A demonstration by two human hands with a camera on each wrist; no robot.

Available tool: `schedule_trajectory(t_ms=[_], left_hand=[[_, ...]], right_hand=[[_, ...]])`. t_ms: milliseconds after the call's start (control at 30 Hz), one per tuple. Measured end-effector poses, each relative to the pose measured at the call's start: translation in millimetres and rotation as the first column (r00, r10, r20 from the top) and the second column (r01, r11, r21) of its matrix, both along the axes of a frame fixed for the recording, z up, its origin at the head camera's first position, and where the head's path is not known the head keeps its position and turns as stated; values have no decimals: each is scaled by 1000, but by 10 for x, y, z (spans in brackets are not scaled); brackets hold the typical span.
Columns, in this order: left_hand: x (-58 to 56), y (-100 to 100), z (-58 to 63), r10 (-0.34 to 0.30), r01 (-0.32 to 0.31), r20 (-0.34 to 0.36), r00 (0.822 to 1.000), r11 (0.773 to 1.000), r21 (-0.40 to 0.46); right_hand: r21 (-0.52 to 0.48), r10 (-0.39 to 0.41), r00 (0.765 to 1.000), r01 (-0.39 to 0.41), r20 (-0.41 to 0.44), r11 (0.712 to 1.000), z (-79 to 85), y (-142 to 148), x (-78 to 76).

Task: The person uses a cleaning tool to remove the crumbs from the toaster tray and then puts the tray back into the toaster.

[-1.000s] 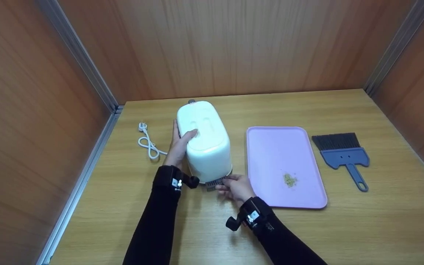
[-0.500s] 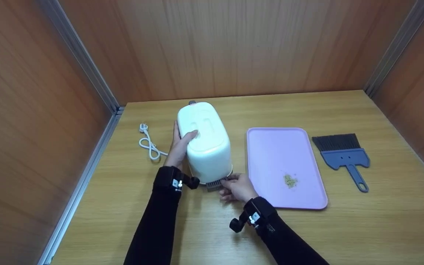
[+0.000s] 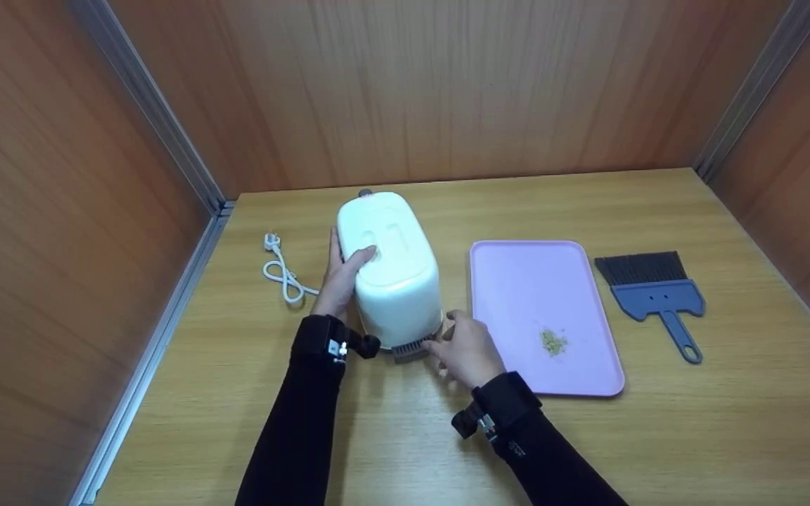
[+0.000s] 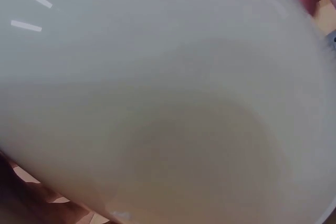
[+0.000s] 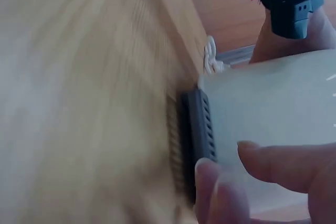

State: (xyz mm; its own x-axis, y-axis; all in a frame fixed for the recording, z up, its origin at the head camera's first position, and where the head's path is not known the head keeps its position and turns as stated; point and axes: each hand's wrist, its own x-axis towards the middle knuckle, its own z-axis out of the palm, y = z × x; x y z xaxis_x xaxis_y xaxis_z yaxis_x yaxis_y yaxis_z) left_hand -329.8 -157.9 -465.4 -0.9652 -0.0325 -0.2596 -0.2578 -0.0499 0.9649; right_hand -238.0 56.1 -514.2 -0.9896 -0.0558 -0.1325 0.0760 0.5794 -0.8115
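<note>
A white toaster [image 3: 399,281], its rounded top facing up, stands left of centre on the table. My left hand [image 3: 340,281] grips its left side, thumb on top and fingers along the wall. From the base at the near end sticks out a grey slotted crumb tray [image 3: 412,350], seen closer in the right wrist view. Beside it my right hand [image 3: 472,351] has its fingers apart, one fingertip [image 5: 207,171] right at the tray's end. Another finger is raised over the toaster's wall. In the left wrist view the white shell fills nearly everything.
A pink tray [image 3: 524,281] with a small heap of pale crumbs [image 3: 553,342] lies right of the toaster. Farther right is a blue brush [image 3: 660,298] with dark bristles. A white cord with plug [image 3: 282,270] lies at left. Wooden panels enclose the table [image 3: 405,450].
My right hand has loosened from the crumb tray and shifted slightly right, its fingers spreading apart. The left hand and the toaster have stayed in place.
</note>
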Motion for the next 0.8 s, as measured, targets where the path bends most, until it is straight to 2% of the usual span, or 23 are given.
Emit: schedule_trajectory(t_ms=[100, 167, 333, 500, 600, 800], left_hand=[[5, -2, -2, 0, 0, -14, 1000, 1000, 3], [3, 0, -10, 0, 1, -31, 1000, 1000, 4], [-8, 4, -37, -8, 10, -86, 996, 1000, 19], [-12, 6, -40, -5, 6, -44, 999, 1000, 19], [-11, 9, -29, -3, 4, -21, 1000, 1000, 14], [1, 7, -12, 5, -5, -22, 1000, 1000, 5]], right_hand=[[186, 1, 988, 28, -153, 982, 90, 26, 0], [261, 24, 976, 34, -217, 965, 116, 34, -7], [367, 127, 951, -16, -281, 930, 68, 17, -45], [387, 170, 942, -47, -290, 921, -80, -41, -67], [376, 153, 947, -37, -283, 926, -136, -75, -84], [349, 117, 953, -14, -278, 937, -184, -131, -128]])
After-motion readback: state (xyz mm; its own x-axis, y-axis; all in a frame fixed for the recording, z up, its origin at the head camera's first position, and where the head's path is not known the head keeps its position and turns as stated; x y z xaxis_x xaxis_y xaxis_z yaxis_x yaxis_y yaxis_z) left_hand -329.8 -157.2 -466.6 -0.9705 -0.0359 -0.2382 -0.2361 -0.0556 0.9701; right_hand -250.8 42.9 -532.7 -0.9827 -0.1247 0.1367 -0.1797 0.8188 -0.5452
